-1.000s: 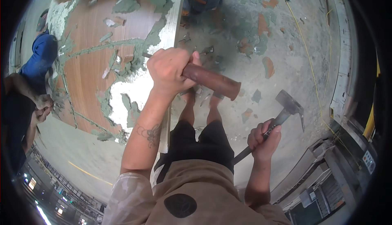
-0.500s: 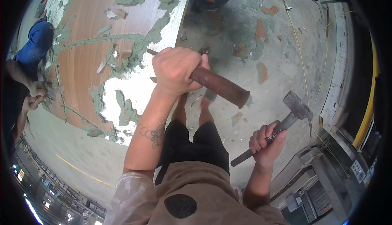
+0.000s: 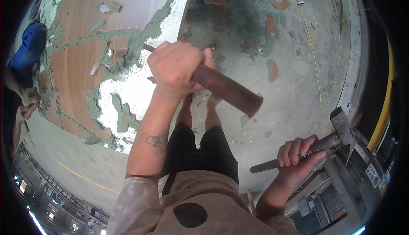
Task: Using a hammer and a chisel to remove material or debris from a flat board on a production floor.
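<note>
My left hand (image 3: 177, 69) is wrapped round a chisel (image 3: 230, 91) with a thick, rust-brown handle. The handle's flared end points toward the lower right, and a thin dark shank shows past my fist, over the edge of a wood-faced panel (image 3: 81, 68). That panel carries crumbled grey-green mortar and bare white patches. To the right, my right hand (image 3: 298, 158) grips a hammer (image 3: 319, 146) by its dark handle; its worn metal head, with one tapered end, is well apart from the chisel. Whether the chisel's tip touches the panel cannot be made out.
Broken mortar and brown chips (image 3: 272, 71) litter the concrete floor (image 3: 298, 88). A yellow cord (image 3: 313, 49) runs along the floor on the right, near metal machinery (image 3: 341, 179). At the far left, another person's hands (image 3: 29, 102) are at the panel's edge.
My right hand and the hammer have swung right and slightly down, away from the chisel. My left hand has shifted a little left and up. The dark shape at the top has mostly moved out of view.
</note>
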The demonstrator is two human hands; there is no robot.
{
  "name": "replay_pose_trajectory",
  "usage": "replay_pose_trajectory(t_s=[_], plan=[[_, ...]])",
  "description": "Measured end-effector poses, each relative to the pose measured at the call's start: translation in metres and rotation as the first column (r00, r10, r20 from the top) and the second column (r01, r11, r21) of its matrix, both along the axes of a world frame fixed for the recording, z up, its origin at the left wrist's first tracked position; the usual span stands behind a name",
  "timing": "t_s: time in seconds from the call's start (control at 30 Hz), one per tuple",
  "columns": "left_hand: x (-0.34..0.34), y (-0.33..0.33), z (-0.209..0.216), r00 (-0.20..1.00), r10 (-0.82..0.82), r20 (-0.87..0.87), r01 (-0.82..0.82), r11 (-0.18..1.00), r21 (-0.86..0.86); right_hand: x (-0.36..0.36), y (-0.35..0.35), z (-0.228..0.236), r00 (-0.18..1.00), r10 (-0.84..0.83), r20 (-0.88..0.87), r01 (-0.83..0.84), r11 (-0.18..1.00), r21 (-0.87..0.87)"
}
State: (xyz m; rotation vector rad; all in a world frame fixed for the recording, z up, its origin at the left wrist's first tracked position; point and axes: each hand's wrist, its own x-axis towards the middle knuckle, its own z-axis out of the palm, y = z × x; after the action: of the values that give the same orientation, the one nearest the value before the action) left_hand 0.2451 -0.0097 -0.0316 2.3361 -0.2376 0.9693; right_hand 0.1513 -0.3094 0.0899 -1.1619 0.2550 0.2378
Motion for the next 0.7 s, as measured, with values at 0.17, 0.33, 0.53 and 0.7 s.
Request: replay_pose_trajectory(t_s=[0.17, 0.33, 0.53, 0.7], plan=[[0.001, 0.001, 0.001, 0.999, 0.022, 0.031, -0.022, 1.000, -0.013, -0.004, 0.002, -0.001, 0.999, -0.026, -0.037, 0.024, 0.999, -0.049], [0.000, 0.004, 0.001, 1.000, -0.029, 0.012, 0.029, 0.999, -0.017, -0.014, 0.006, 0.001, 1.000, -0.011, -0.027, 0.009, 0.996, -0.091], [0.001, 0.002, -0.003, 0.998, -0.017, 0.064, 0.021, 0.997, -0.070, -0.020, 0.032, 0.019, 0.987, -0.036, 0.157, 0.042, 0.999, -0.032], [-0.003, 0.004, 0.005, 0.999, -0.049, -0.011, 0.048, 0.997, -0.052, -0.015, 0.046, 0.029, 0.939, -0.225, 0.260, 0.223, 0.974, 0.039]])
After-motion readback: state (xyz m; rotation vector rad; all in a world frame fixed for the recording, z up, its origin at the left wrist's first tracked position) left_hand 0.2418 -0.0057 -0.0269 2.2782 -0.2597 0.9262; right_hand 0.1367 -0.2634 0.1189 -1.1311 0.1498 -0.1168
